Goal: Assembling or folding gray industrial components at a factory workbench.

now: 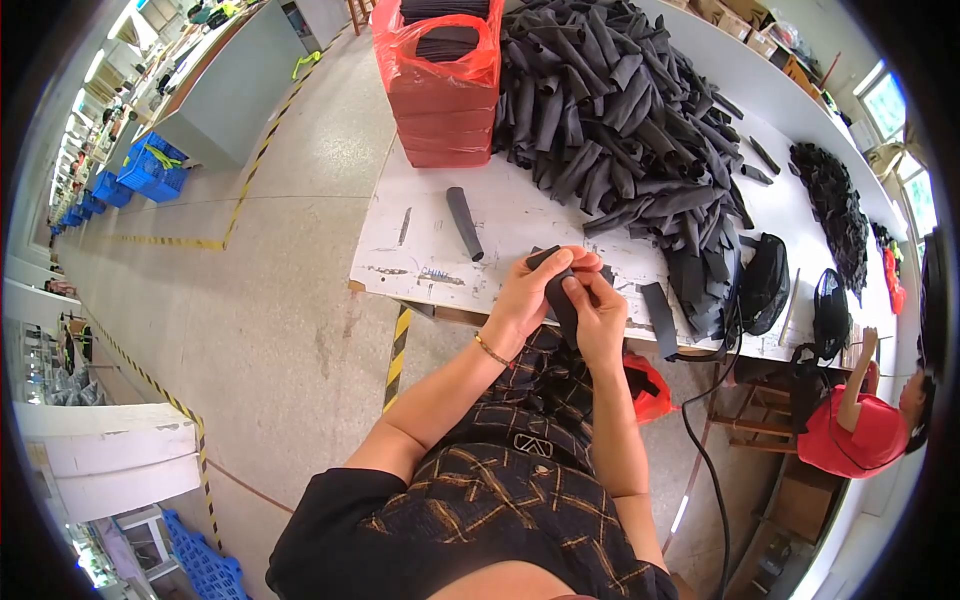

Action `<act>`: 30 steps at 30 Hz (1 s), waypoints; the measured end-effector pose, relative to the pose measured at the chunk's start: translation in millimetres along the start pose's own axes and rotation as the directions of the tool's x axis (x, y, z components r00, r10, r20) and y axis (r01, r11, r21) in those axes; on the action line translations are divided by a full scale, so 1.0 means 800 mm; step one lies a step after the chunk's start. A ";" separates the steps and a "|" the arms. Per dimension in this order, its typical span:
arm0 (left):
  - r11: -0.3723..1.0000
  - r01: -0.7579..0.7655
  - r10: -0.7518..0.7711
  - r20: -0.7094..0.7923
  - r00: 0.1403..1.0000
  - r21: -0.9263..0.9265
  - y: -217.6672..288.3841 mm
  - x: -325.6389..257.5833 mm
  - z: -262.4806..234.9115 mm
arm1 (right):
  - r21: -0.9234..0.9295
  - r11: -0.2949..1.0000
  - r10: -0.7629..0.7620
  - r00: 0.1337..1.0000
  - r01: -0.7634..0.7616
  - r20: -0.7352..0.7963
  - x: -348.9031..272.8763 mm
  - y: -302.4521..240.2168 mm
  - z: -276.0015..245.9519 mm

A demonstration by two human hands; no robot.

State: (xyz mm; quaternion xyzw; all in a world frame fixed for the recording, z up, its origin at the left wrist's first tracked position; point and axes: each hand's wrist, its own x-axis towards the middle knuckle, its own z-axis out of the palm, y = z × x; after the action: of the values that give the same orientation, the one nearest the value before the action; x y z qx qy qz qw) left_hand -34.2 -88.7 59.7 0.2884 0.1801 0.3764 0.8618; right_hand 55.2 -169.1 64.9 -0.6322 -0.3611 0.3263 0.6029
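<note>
Your left hand (pixel 527 296) and right hand (pixel 598 315) both pinch a dark sleeve (pixel 562 297). It looks soft and light. Grip near its ends.

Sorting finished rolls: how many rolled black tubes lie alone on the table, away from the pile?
1: a rolled tube lies alone on the table, left of the pile; others may hide there.

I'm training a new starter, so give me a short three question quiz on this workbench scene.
1. True or false: both hands grip one dark fabric piece.
2. What colour is the bag at the table's far left? A red, B green, C white.
3. What lies alone on the table left of the hands?

Key: 1 true. 2 A. 3 a rolled dark tube, apart from the pile.
</note>
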 end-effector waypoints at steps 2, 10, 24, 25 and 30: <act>0.994 0.024 -0.028 -0.042 0.999 -0.109 0.002 0.004 -0.004 | -0.032 0.999 -0.004 1.000 0.005 0.011 0.001 -0.006 -0.004; 0.946 -0.141 0.105 -0.136 0.985 -0.293 0.009 0.028 -0.032 | -0.187 0.976 0.102 0.993 -0.110 -0.052 -0.012 0.013 -0.026; 0.923 -0.052 0.116 -0.147 0.982 0.380 0.001 0.008 -0.060 | -0.044 0.975 0.209 0.969 -0.217 -0.131 -0.011 0.036 -0.059; 0.909 0.029 0.022 -0.119 0.993 0.415 0.006 0.000 -0.070 | -0.044 0.975 0.212 0.968 -0.219 -0.131 -0.015 0.042 -0.064; 0.919 0.147 -0.100 -0.146 0.984 0.365 -0.005 -0.028 -0.093 | 0.214 0.937 0.274 0.961 -0.274 0.031 -0.041 0.052 -0.065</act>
State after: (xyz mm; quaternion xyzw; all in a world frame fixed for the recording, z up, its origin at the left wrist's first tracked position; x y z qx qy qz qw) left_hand -85.9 -81.0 2.4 0.4114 0.3200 0.2972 0.8000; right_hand 85.0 -225.1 25.9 -0.6068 -0.2319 0.4446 0.6166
